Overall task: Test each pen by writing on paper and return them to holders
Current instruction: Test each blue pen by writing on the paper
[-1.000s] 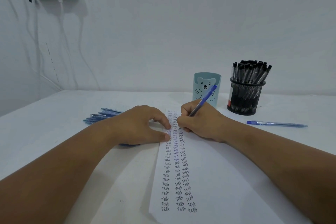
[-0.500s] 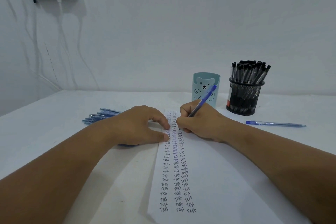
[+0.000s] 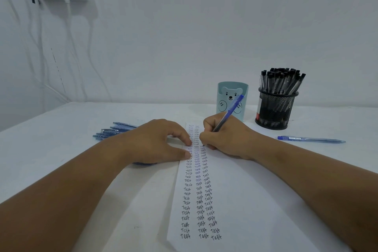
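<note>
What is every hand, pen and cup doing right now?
Right hand: grips the blue pen, tip on the paper.
Left hand: fingers press the paper.
Bear cup: upright.
Mesh holder: upright, full of black pens.
Loose pen: lying flat.
Pen pile: lying flat.

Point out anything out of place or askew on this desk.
Only loose pens: one blue pen lies alone on the table right of the mesh holder, and a bunch of blue pens lies beyond the left hand. The bear cup shows no pens. Nothing is spilled or damaged.
</note>
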`<move>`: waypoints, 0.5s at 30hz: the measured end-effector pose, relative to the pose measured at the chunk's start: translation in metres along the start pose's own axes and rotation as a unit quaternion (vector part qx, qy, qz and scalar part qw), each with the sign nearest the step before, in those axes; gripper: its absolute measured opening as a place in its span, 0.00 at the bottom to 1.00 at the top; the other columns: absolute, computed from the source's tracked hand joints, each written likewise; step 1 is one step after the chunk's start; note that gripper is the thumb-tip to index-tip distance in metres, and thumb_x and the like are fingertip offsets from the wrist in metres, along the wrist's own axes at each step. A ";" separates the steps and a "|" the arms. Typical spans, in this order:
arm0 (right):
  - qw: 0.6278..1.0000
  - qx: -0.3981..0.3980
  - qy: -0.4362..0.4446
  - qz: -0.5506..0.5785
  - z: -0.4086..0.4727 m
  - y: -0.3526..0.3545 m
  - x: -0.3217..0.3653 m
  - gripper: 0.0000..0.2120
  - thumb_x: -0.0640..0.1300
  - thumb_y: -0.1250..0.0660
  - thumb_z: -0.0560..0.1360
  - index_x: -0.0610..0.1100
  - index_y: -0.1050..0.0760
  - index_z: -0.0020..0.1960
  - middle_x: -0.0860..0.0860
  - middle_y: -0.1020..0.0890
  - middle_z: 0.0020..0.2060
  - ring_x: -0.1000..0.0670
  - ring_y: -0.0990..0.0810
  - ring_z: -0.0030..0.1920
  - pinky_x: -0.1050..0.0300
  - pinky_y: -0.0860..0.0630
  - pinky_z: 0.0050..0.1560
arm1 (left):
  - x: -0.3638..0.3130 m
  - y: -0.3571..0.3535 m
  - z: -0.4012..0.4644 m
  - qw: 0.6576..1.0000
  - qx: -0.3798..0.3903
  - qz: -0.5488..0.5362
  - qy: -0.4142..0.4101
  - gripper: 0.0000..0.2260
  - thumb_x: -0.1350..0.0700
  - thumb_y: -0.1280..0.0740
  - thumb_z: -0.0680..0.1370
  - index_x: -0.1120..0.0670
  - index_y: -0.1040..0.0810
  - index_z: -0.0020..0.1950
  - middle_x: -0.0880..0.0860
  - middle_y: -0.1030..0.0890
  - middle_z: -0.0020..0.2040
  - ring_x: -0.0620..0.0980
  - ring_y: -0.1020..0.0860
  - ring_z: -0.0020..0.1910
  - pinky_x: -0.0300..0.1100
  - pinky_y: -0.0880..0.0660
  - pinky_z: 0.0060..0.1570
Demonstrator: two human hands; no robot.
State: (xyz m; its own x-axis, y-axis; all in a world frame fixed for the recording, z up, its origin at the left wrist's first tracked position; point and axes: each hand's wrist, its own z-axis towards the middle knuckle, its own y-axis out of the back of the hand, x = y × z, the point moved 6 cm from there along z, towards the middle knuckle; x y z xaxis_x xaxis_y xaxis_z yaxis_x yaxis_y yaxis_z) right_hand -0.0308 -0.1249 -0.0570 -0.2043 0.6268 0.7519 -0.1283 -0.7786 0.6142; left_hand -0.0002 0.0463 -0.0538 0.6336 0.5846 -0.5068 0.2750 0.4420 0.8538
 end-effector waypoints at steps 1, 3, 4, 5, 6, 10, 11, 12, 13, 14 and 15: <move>1.000 -0.002 -0.001 -0.003 0.000 0.000 0.000 0.12 0.40 0.30 0.70 0.43 0.28 0.30 0.51 0.23 0.26 0.54 0.29 0.30 0.59 0.29 0.34 | 0.000 0.000 0.000 1.000 0.000 0.000 0.000 0.10 0.45 0.23 0.72 0.38 0.16 0.53 0.33 0.21 0.59 0.33 0.27 0.63 0.41 0.33 0.71; 1.000 -0.011 -0.002 -0.010 0.001 0.001 -0.001 0.11 0.40 0.30 0.70 0.41 0.28 0.32 0.51 0.23 0.26 0.54 0.29 0.30 0.58 0.29 0.36 | -0.001 0.000 0.000 1.000 0.000 0.003 0.000 0.10 0.45 0.23 0.72 0.38 0.16 0.53 0.33 0.21 0.59 0.33 0.27 0.63 0.40 0.33 0.71; 1.000 -0.015 -0.002 -0.011 0.001 0.002 -0.001 0.11 0.41 0.30 0.70 0.42 0.28 0.32 0.52 0.24 0.26 0.55 0.28 0.30 0.58 0.28 0.36 | -0.001 0.000 0.000 1.000 0.000 0.004 0.001 0.10 0.45 0.23 0.72 0.38 0.16 0.53 0.33 0.21 0.59 0.33 0.27 0.63 0.40 0.33 0.71; 1.000 -0.016 -0.001 -0.012 0.001 0.002 -0.001 0.11 0.41 0.30 0.70 0.43 0.29 0.32 0.52 0.24 0.26 0.55 0.28 0.30 0.59 0.29 0.35 | -0.001 0.000 0.000 1.000 0.001 0.004 0.002 0.10 0.45 0.23 0.72 0.39 0.16 0.53 0.33 0.21 0.59 0.33 0.27 0.63 0.40 0.33 0.71; 1.000 -0.015 0.001 -0.012 0.000 0.002 0.000 0.12 0.40 0.30 0.70 0.44 0.29 0.31 0.52 0.24 0.26 0.54 0.29 0.30 0.59 0.29 0.35 | -0.002 0.000 0.000 1.000 0.001 0.003 0.003 0.10 0.45 0.23 0.72 0.39 0.16 0.53 0.33 0.21 0.59 0.32 0.27 0.63 0.40 0.33 0.71; 1.000 -0.006 -0.009 0.002 0.001 0.001 -0.001 0.11 0.39 0.31 0.70 0.43 0.28 0.31 0.50 0.23 0.25 0.53 0.28 0.30 0.59 0.29 0.35 | -0.001 0.000 -0.001 1.000 0.002 0.007 0.005 0.11 0.45 0.23 0.72 0.38 0.16 0.53 0.33 0.21 0.60 0.33 0.28 0.64 0.40 0.33 0.71; 1.000 -0.007 -0.011 0.007 0.001 0.001 -0.002 0.11 0.39 0.31 0.70 0.43 0.27 0.31 0.50 0.23 0.25 0.53 0.28 0.30 0.58 0.29 0.35 | -0.001 0.000 0.000 1.000 0.002 0.008 0.008 0.11 0.44 0.23 0.72 0.38 0.16 0.53 0.33 0.21 0.60 0.33 0.28 0.64 0.40 0.33 0.71; 1.000 -0.007 -0.011 0.009 0.001 0.001 -0.003 0.11 0.39 0.30 0.70 0.43 0.27 0.31 0.50 0.23 0.25 0.53 0.28 0.30 0.59 0.29 0.35 | -0.001 0.000 0.000 1.000 0.002 0.008 0.011 0.11 0.44 0.23 0.72 0.38 0.16 0.53 0.33 0.21 0.60 0.33 0.28 0.64 0.41 0.33 0.71; 1.000 -0.007 -0.010 0.008 0.002 0.001 -0.003 0.11 0.39 0.30 0.70 0.43 0.27 0.31 0.50 0.23 0.25 0.53 0.28 0.30 0.59 0.29 0.34 | 0.000 0.000 0.000 1.000 0.003 0.008 0.012 0.11 0.44 0.23 0.72 0.37 0.16 0.53 0.34 0.21 0.60 0.34 0.28 0.64 0.42 0.33 0.71; 1.000 -0.006 -0.010 0.004 0.001 0.001 -0.002 0.12 0.39 0.30 0.70 0.44 0.28 0.30 0.51 0.23 0.25 0.54 0.28 0.29 0.60 0.29 0.34 | 0.000 0.000 0.000 1.000 0.003 0.008 0.011 0.11 0.44 0.23 0.72 0.37 0.16 0.53 0.33 0.21 0.60 0.34 0.27 0.64 0.42 0.33 0.71; 1.000 -0.006 -0.009 -0.001 0.001 0.001 -0.001 0.12 0.39 0.30 0.70 0.44 0.28 0.30 0.51 0.23 0.25 0.54 0.28 0.30 0.60 0.29 0.34 | 0.000 0.000 0.000 1.000 0.004 0.008 0.009 0.11 0.44 0.23 0.72 0.37 0.16 0.53 0.33 0.21 0.60 0.34 0.27 0.64 0.43 0.33 0.71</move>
State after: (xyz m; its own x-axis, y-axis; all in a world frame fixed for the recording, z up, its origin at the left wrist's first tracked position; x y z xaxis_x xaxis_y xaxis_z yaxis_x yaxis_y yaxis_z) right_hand -0.0294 -0.1264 -0.0574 -0.1866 0.6290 0.7547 -0.1410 -0.7774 0.6131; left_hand -0.0001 0.0464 -0.0537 0.6246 0.6033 -0.4958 0.2711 0.4279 0.8622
